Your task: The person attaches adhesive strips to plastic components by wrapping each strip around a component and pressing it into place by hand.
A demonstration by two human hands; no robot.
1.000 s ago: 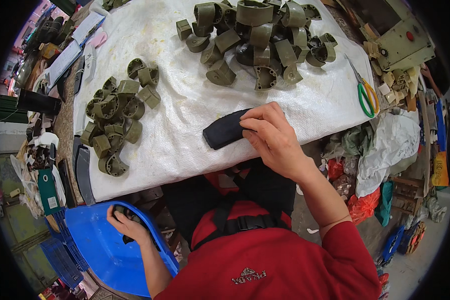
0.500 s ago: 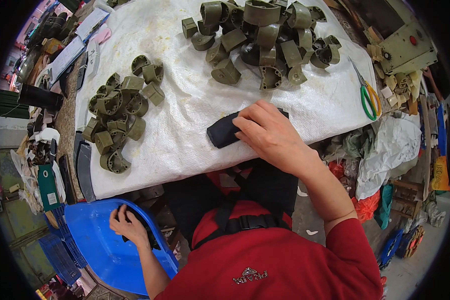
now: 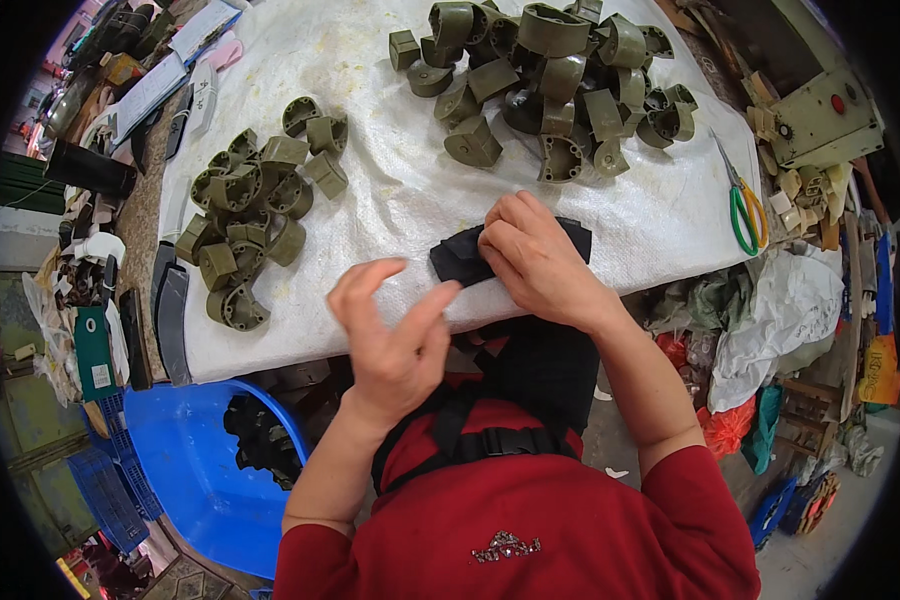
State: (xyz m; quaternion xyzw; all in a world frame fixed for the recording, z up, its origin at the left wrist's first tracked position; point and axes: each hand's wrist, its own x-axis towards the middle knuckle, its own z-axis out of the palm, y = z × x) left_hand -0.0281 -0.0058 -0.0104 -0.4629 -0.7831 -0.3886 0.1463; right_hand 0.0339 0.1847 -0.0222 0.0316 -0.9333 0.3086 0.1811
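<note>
A folded black cloth piece (image 3: 458, 256) lies near the front edge of the white-covered table (image 3: 390, 180). My right hand (image 3: 542, 262) is closed on its middle, the fingertips bent down into the fabric, and part of the cloth is hidden under the hand. Just left of it and a little nearer, my left hand (image 3: 392, 335) hovers over the table edge with thumb and fingers apart, slightly blurred, with nothing visible in it. At lower left, a blue plastic basin (image 3: 160, 470) holds some crumpled black cloth (image 3: 260, 438).
Olive-green curved plastic parts stand in a smaller pile at left (image 3: 235, 262) and a larger heap (image 3: 555, 85) at the far middle. Scissors (image 3: 742, 215) with green and yellow handles lie at the right edge. A green metal box (image 3: 825, 120) stands beyond.
My left hand has risen out of the blue basin and come up to the table edge beside the black cloth. My right hand stays on the cloth, which now looks more bunched.
</note>
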